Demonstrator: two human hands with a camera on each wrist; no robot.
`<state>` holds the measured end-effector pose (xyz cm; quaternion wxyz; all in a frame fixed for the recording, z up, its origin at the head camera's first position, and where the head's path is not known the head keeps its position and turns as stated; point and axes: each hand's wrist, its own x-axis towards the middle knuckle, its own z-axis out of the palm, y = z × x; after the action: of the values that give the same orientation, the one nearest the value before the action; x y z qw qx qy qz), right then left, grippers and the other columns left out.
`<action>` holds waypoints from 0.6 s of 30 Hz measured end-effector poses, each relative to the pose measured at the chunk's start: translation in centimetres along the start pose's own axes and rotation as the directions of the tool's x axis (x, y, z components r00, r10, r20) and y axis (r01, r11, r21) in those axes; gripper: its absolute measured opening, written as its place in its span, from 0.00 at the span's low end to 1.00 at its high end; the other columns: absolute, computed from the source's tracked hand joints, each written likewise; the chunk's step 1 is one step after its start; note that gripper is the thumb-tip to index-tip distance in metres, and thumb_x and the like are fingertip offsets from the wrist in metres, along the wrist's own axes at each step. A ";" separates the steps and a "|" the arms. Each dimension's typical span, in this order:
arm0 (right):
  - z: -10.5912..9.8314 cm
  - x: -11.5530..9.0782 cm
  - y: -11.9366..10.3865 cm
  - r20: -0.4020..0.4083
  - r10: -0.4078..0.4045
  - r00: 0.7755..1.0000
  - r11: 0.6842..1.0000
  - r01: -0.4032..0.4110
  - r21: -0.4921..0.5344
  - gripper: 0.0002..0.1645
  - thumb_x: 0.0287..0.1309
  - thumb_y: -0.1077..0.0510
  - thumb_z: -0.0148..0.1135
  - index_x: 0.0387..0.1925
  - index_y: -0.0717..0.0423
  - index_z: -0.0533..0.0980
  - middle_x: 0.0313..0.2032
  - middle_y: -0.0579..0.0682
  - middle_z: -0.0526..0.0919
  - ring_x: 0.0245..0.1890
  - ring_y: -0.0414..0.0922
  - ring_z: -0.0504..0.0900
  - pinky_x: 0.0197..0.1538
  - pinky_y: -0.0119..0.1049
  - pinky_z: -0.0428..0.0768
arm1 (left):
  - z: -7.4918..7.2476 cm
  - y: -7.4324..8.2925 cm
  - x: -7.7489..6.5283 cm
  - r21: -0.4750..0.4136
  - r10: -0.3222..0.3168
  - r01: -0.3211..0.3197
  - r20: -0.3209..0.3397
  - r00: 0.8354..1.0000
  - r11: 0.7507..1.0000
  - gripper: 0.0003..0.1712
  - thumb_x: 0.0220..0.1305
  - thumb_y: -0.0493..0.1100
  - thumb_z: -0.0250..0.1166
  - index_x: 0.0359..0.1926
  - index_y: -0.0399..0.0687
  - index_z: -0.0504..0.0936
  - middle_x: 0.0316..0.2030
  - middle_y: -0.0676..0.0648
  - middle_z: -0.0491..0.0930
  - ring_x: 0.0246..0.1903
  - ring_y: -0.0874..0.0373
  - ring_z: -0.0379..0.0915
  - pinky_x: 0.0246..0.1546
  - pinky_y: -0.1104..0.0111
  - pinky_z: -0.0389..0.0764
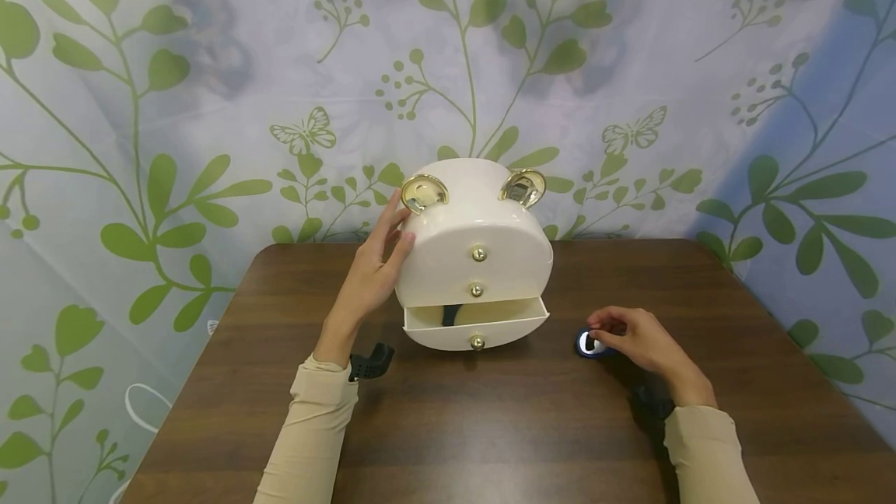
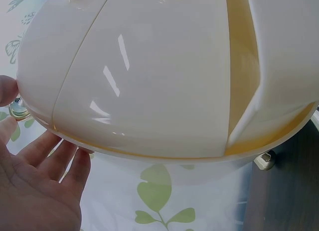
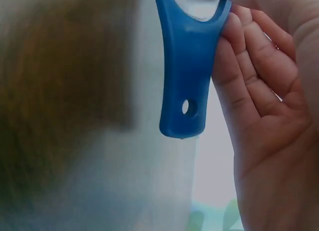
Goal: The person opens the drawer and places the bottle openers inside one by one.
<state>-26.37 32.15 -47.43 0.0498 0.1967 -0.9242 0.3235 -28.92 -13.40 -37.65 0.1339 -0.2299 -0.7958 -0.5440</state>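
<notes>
A white rounded drawer box with gold ears and gold knobs stands toward the back of the table, its bottom drawer pulled out. My left hand rests on the box's left side below the ear, fingers extended along it and thumb near the front edge. To the right of the box, my right hand pinches a small blue-handled, round-framed object with a bright face. Its handle has a hole near the end and points back toward the wrist. Fingers hide part of its frame.
Inside the pulled-out drawer is a dark narrow object. The brown wooden table reaches back to a leaf-patterned cloth. A white cable hangs at the left, beyond the table edge.
</notes>
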 end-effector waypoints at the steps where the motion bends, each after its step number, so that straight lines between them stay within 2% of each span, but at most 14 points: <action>1: 0.0 0.0 -0.1 -0.005 -0.003 1.000 1.000 0.003 0.000 0.08 0.60 0.63 0.74 0.42 0.56 0.85 0.36 0.44 0.88 0.35 0.33 0.82 0.43 0.28 0.85 | 0.0 0.0 0.0 0.000 0.002 -0.002 -0.001 1.000 1.000 0.39 0.81 0.50 0.54 0.82 0.78 0.46 0.75 0.47 0.65 0.75 0.48 0.62 0.78 0.54 0.61; 5: -0.2 0.1 -0.8 -0.037 -0.016 0.999 1.000 0.016 -0.001 0.06 0.62 0.62 0.73 0.40 0.53 0.86 0.36 0.43 0.88 0.36 0.33 0.83 0.44 0.29 0.84 | 0.1 0.0 0.0 0.002 0.007 -0.007 -0.004 1.000 1.000 0.39 0.81 0.50 0.54 0.82 0.79 0.46 0.75 0.47 0.65 0.75 0.49 0.62 0.78 0.55 0.61; 13: -0.1 0.5 -1.9 -0.075 -0.026 0.997 1.000 0.027 0.012 0.06 0.62 0.62 0.73 0.40 0.51 0.85 0.36 0.43 0.88 0.36 0.33 0.83 0.41 0.24 0.82 | 0.1 -0.1 0.0 0.007 0.006 -0.006 -0.004 1.000 1.000 0.39 0.81 0.51 0.54 0.82 0.79 0.46 0.75 0.47 0.65 0.75 0.49 0.62 0.78 0.55 0.61; 18: -0.3 0.9 -3.1 -0.119 -0.065 0.991 0.997 0.069 0.030 0.08 0.61 0.63 0.74 0.38 0.48 0.85 0.36 0.42 0.88 0.35 0.34 0.84 0.42 0.26 0.84 | 0.1 0.0 0.0 0.005 0.005 -0.005 -0.003 1.000 1.000 0.38 0.81 0.51 0.54 0.82 0.79 0.46 0.75 0.48 0.65 0.75 0.48 0.62 0.78 0.54 0.61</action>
<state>-26.01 29.85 -45.16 0.1118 0.2089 -0.9069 0.3484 -28.94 -13.32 -37.65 0.1371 -0.2305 -0.7963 -0.5421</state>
